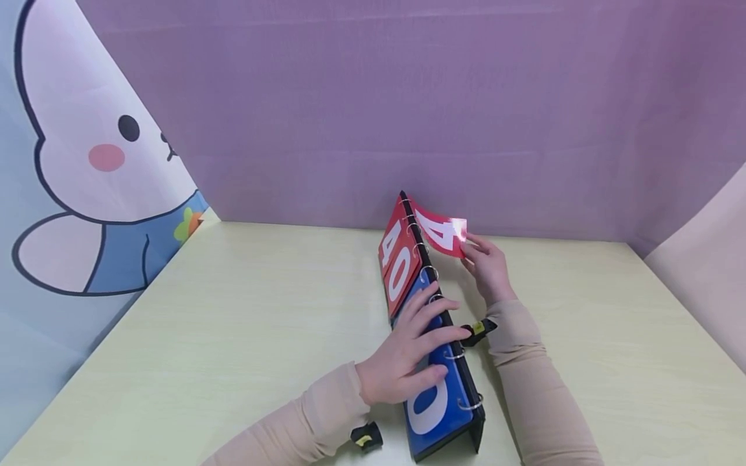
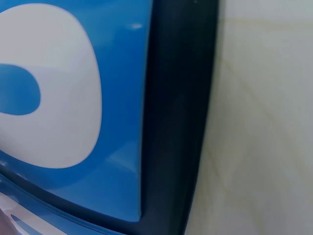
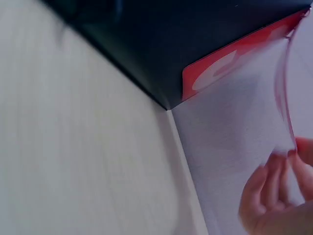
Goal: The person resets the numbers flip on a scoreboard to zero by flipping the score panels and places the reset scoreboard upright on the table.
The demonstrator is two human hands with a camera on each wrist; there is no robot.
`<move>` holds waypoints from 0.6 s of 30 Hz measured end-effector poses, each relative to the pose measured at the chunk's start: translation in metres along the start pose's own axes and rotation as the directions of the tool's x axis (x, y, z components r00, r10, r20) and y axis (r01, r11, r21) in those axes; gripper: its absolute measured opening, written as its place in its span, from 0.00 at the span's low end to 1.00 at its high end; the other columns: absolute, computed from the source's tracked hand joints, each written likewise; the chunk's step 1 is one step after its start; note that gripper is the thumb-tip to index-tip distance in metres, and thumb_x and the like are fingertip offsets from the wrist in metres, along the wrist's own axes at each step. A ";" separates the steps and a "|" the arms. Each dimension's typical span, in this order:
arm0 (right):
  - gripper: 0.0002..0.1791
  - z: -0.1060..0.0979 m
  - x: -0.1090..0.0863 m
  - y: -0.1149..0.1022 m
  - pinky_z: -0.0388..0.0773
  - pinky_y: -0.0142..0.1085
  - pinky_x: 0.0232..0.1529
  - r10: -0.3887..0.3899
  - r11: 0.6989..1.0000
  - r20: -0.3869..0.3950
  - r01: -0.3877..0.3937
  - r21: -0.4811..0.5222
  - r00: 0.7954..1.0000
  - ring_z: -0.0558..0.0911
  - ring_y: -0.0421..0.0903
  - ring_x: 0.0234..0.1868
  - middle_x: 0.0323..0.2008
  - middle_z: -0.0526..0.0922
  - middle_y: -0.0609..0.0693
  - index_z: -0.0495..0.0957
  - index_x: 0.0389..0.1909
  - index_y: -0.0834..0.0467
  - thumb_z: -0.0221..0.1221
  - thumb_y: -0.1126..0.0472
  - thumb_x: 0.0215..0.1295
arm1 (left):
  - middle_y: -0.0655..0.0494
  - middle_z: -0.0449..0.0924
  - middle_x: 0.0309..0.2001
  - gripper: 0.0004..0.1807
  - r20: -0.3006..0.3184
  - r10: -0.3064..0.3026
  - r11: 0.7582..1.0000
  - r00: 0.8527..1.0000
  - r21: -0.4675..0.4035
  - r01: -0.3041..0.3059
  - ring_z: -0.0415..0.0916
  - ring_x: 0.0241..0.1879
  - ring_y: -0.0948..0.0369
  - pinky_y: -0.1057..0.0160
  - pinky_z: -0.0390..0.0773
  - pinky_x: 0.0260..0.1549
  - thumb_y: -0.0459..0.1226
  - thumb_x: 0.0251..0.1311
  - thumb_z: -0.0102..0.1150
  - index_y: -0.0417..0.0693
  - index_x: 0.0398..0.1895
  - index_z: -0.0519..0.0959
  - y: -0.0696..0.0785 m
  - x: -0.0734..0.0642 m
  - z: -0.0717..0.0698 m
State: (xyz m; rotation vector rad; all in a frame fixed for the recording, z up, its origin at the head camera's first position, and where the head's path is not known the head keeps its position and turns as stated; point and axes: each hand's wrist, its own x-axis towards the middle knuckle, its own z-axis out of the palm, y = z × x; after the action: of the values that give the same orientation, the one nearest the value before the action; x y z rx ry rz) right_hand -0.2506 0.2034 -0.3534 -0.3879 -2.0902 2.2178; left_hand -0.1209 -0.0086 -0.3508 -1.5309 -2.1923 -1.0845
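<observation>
A tent-shaped flip scoreboard (image 1: 462, 372) with a black stand and metal rings stands lengthwise on the table. On its left side, red cards (image 1: 402, 275) show a 4 and a 0 at the far half, with a blue card (image 1: 428, 414) showing a 0 at the near end. My left hand (image 1: 402, 356) rests over the blue half, fingers spread across the top ridge and thumb on the card. At the far right side, my right hand (image 1: 489, 268) pinches the free edge of a red card (image 1: 438, 232) marked 4, which bends outward from the rings.
The pale wooden table (image 1: 280, 310) ends at a purple cloth (image 1: 373, 116) just beyond the scoreboard's far end. A cartoon-rabbit cloth (image 1: 116, 188) hangs at left. Black camera mounts (image 1: 367, 438) sit by both wrists.
</observation>
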 end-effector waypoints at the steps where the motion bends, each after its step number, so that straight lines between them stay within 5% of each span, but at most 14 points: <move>1: 0.26 0.000 -0.001 -0.001 0.73 0.35 0.60 0.005 0.999 0.013 -0.006 0.033 1.000 0.77 0.33 0.40 0.41 0.75 0.43 0.64 0.67 0.60 0.53 0.60 0.69 | 0.53 0.50 0.71 0.28 0.000 0.000 1.000 1.000 -0.001 0.000 0.32 0.74 0.51 0.43 0.43 0.71 0.57 0.68 0.25 0.56 0.63 0.63 0.000 0.000 0.000; 7: 0.27 0.000 -0.005 -0.009 0.78 0.22 0.39 -0.023 0.982 0.027 0.017 0.186 0.999 0.80 0.31 0.29 0.30 0.80 0.37 0.61 0.68 0.62 0.51 0.61 0.70 | 0.52 0.51 0.70 0.28 0.002 0.005 1.000 1.000 -0.005 -0.005 0.32 0.74 0.50 0.43 0.43 0.70 0.57 0.69 0.25 0.56 0.63 0.64 0.001 0.001 -0.001; 18: 0.29 0.002 -0.013 -0.021 0.79 0.22 0.39 -0.156 0.970 -0.015 0.156 0.188 0.988 0.83 0.30 0.29 0.36 0.78 0.41 0.57 0.70 0.62 0.50 0.63 0.70 | 0.52 0.51 0.71 0.27 -0.004 -0.004 1.000 1.000 -0.024 0.004 0.33 0.74 0.50 0.42 0.44 0.70 0.57 0.68 0.26 0.56 0.63 0.63 0.001 -0.001 0.000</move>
State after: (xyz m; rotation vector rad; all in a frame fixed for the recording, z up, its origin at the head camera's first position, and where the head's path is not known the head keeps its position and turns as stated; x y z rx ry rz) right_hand -0.2416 0.1998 -0.3312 -0.2022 -1.8179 2.2947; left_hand -0.1200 -0.0088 -0.3510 -1.5330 -2.1886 -1.1181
